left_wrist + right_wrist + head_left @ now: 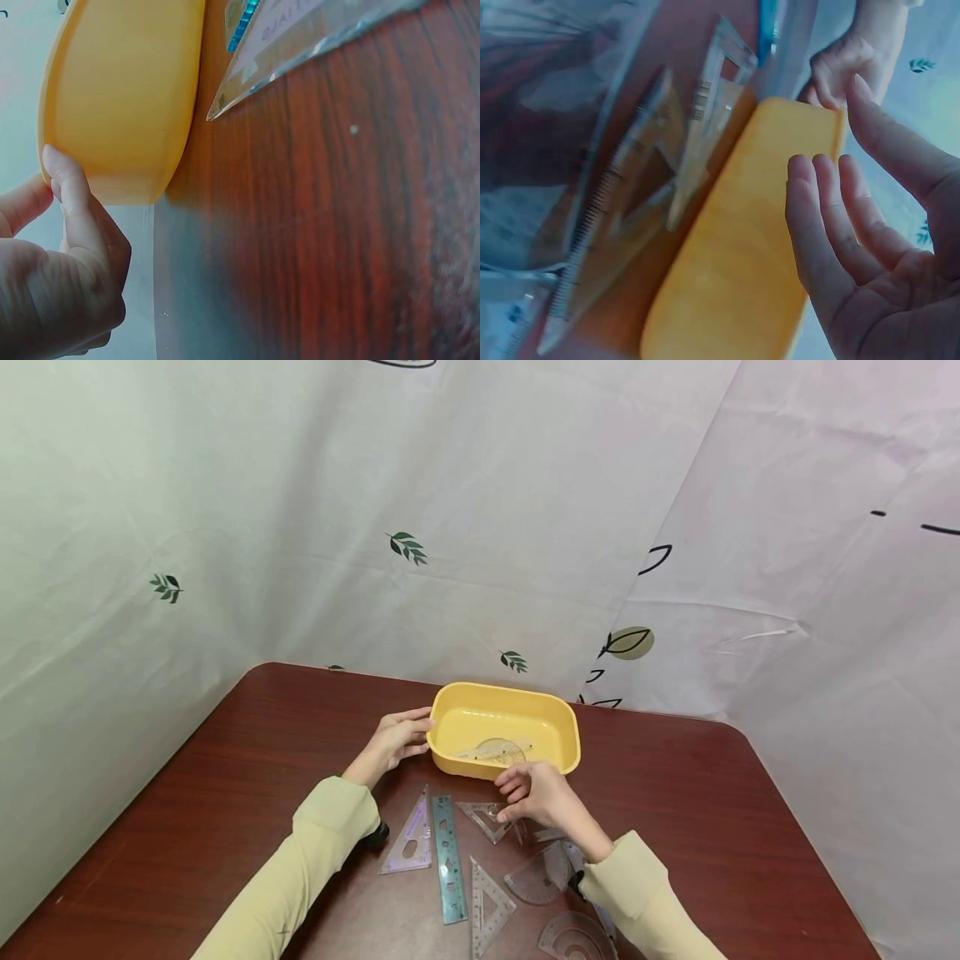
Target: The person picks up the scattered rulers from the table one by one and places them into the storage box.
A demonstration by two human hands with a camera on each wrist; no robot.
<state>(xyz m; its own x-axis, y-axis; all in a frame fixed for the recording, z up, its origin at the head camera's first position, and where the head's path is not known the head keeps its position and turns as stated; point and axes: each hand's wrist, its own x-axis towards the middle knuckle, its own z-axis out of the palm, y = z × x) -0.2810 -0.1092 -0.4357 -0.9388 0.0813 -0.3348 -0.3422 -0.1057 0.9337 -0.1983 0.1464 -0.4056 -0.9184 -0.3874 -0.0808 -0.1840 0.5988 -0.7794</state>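
Note:
A yellow plastic basin (pixel 450 763) stands toward the back of the table, a clear protractor (pixel 501 747) and another clear piece lying inside. My left hand (pixel 393 739) pinches the basin's left rim between thumb and fingers, as the left wrist view shows at close range. Over the near side of the basin hovers my right hand (pixel 542 793), fingers slightly bent and apart from the thumb, nothing between them. Below it on the table lies a clear set square (pixel 491 820). In the right wrist view, the right hand (pixel 885 247) appears beside the basin wall (pixel 727 247).
Nearer me lie a purple-marked set square (pixel 412 839), a teal ruler (pixel 450 868), another clear set square (pixel 489 906), and protractors (pixel 542 875), some partly under the right forearm. A patterned white curtain (pixel 480 568) hangs behind the brown table (pixel 210 802).

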